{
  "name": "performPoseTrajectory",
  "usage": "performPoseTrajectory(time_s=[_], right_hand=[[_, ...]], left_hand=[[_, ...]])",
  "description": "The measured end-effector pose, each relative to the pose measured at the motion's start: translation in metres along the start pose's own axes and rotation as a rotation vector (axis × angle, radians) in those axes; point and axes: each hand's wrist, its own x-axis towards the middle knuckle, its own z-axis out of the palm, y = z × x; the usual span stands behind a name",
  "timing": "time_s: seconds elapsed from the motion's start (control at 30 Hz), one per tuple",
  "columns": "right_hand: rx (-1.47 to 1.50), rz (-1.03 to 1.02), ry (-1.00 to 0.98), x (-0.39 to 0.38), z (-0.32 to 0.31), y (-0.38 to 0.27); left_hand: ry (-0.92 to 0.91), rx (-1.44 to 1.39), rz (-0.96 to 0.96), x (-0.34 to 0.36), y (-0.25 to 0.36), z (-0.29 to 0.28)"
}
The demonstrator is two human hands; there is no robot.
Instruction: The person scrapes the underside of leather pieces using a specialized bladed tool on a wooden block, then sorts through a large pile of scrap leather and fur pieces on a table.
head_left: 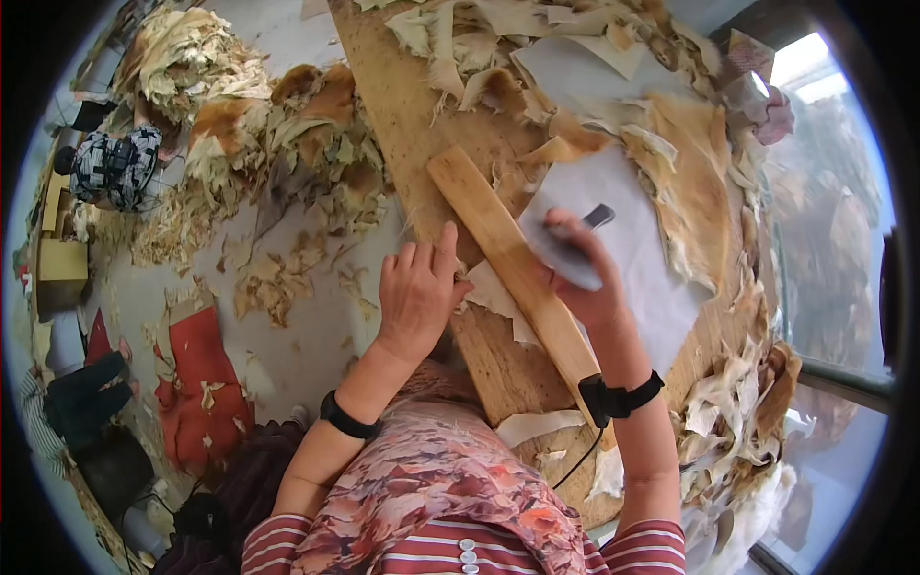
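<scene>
My right hand [585, 259] grips a grey metal blade tool [575, 270] with a short dark handle end, over a white sheet [656, 307] beside a long wooden strip [479, 211]. My left hand [417, 287] is just left of the strip, at the edge of the wooden board [383, 96], index finger raised and the others curled; what its thumb and fingers hold is hidden. A pale scrap [503, 302] lies by my left thumb. A tan hide [690, 182] lies over the sheet's upper right.
Hide scraps [738, 402] pile along the board. More heaps [192, 57] lie on the floor at left, near a person [120, 168] in patterned clothing. Another person's dark-clad legs [86, 402] show at lower left, by red cloth [196, 383]. A window [824, 240] borders the right.
</scene>
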Motion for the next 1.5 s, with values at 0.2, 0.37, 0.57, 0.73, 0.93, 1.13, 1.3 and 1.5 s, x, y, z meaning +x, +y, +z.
performPoseTrajectory(time_s=[0.2,0.37,0.57,0.73,0.93,1.13,1.3,1.5], right_hand=[[-1.076,-0.099,0.031,-0.006,0.026,0.019],[-1.425,-0.173,-0.048,-0.006,0.033,0.015],[-1.467,-0.266,-0.101,-0.007,0.027,0.017],[-1.495,-0.228,-0.084,-0.006,0.029,0.018],[-1.476,-0.197,-0.096,-0.008,0.025,0.016],[-1.494,-0.252,-0.101,-0.007,0.025,0.019],[-1.557,-0.297,-0.029,-0.006,0.029,0.027],[-1.656,-0.336,0.05,0.006,0.033,0.035]], left_hand=[[-0.037,-0.146,-0.099,0.003,0.003,0.006],[-0.02,-0.281,-0.167,0.007,0.004,0.008],[-0.051,-0.436,-0.257,0.011,0.004,0.016],[0.005,-0.434,-0.253,0.008,0.006,0.023],[-0.008,-0.5,-0.301,0.005,0.005,0.026],[0.0,-0.511,-0.288,0.004,0.006,0.025],[0.062,-0.5,-0.222,0.005,0.013,0.023],[0.171,-0.419,-0.054,-0.002,0.026,0.023]])
